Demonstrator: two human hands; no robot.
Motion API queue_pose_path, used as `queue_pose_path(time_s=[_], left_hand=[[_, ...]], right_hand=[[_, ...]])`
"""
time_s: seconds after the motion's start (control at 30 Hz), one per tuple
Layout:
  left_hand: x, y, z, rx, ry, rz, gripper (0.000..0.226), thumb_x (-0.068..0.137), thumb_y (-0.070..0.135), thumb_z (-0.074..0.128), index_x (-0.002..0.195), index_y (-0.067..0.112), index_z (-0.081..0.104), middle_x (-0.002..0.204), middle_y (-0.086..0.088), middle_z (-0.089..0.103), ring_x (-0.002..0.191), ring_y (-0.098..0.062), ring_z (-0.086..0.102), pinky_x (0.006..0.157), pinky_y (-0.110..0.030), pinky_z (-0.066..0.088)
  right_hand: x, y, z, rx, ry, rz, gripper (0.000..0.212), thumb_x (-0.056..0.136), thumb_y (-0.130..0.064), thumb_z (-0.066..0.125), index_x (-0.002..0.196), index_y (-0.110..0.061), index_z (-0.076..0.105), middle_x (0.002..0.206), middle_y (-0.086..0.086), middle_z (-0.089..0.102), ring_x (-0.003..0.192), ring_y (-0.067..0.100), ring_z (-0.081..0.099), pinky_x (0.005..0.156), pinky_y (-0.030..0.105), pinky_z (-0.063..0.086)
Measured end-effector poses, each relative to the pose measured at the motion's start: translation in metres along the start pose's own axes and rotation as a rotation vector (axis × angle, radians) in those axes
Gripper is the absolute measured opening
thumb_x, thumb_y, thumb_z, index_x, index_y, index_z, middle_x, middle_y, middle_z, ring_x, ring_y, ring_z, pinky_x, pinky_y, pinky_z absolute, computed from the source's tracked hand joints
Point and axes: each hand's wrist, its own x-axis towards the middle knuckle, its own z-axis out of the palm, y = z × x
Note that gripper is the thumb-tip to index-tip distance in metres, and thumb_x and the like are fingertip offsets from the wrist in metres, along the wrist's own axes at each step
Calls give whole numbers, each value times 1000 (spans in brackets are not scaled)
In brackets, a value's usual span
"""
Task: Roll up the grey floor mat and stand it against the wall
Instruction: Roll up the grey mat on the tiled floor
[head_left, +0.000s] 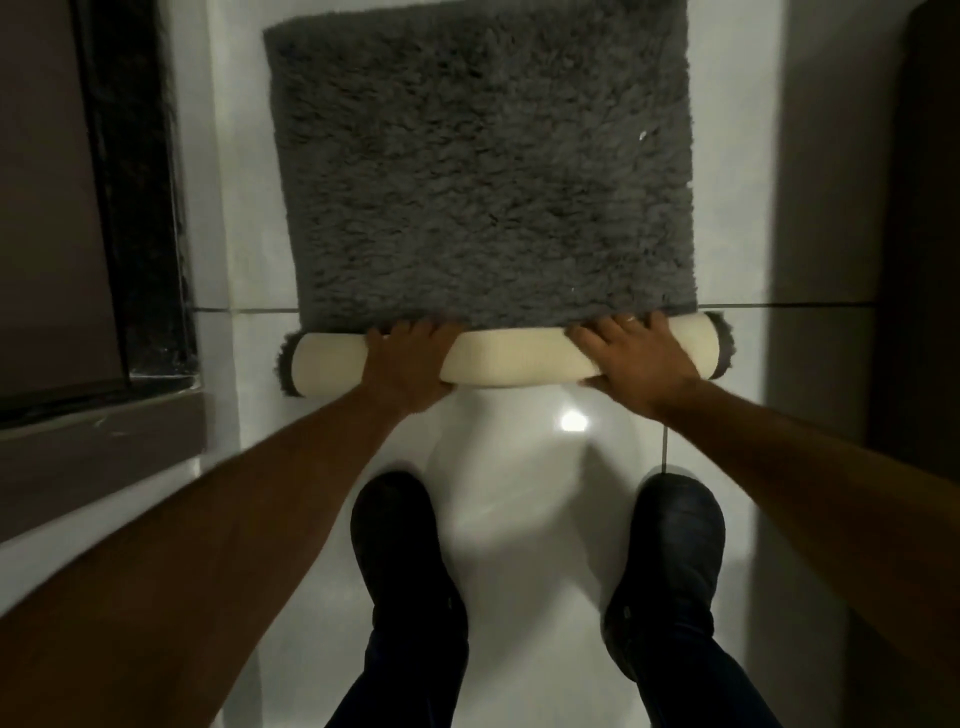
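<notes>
The grey shaggy floor mat (483, 171) lies flat on the white tiled floor ahead of me. Its near edge is rolled into a short tube (514, 358) that shows the cream backing, with grey pile at both ends. My left hand (408, 364) grips the roll left of its middle, fingers curled over the top. On the right part of the roll lies my right hand (636, 361), fingers over it and thumb under the near side.
A dark door frame (140, 197) and brown panel stand at the left, with a low brown ledge (98, 447) below. A grey wall (821, 208) runs along the right. My two dark shoes (405, 561) stand on the glossy floor (540, 467) just behind the roll.
</notes>
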Motion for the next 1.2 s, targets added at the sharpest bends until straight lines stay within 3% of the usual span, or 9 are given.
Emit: queue_pose_path(time_s=[0.13,0.27,0.47,0.53,0.63,0.77,1.0,1.17,1.2], left_hand=[[-8,-5,1,19,-170,-50,87,77,57,69,148,29,27,147,-11,38,133,-33,33,106,-58,30],[-31,6,13,124,242,-1,101,75,47,74,154,24,15,150,-18,33,136,-37,26,109,-65,24],[12,10,-8,143,49,-101,142,54,76,73,152,28,-17,163,-16,1,146,-45,-6,106,-78,3],[38,9,-24,107,6,-159,139,53,74,75,152,32,-12,162,-16,5,146,-47,-2,105,-79,4],[46,6,-33,129,-3,-182,121,59,63,79,153,32,9,153,-17,27,138,-43,24,104,-79,13],[33,1,-32,129,86,-104,85,70,49,74,144,31,35,138,-13,48,125,-39,42,101,-75,24],[-10,15,-6,30,-360,-50,97,75,58,67,151,34,13,153,-11,30,139,-39,25,108,-73,15],[-71,20,30,94,164,104,102,72,43,77,154,25,18,153,-19,34,141,-39,28,108,-72,17],[-76,17,35,99,157,136,108,71,47,78,155,24,14,157,-18,27,145,-40,20,109,-72,13]], right_hand=[[7,-8,-12,38,-192,-67,62,89,-47,62,143,-24,39,144,9,50,130,34,47,108,60,27],[43,8,-45,252,-392,4,59,86,-41,67,139,-28,42,135,10,57,123,31,51,104,54,40],[35,16,-39,102,114,106,70,86,-57,59,142,-19,38,145,15,45,131,38,42,106,62,33],[24,23,-25,49,218,125,83,86,-68,48,147,-14,31,150,17,39,136,41,37,109,66,27],[31,22,-15,-89,92,129,114,70,-75,61,153,-10,18,153,24,33,140,45,30,110,71,15],[35,15,-24,-90,102,149,92,70,-53,79,141,-13,36,131,22,55,118,43,52,102,64,36],[-15,-8,-5,123,-307,69,76,75,-62,69,137,-28,41,139,6,54,125,32,50,108,57,35],[-3,-6,-14,245,-458,131,79,75,-55,74,141,-27,42,142,9,50,129,32,46,108,53,36],[3,-4,-20,219,-443,116,83,73,-56,75,143,-28,41,145,8,47,131,33,44,108,54,34]])
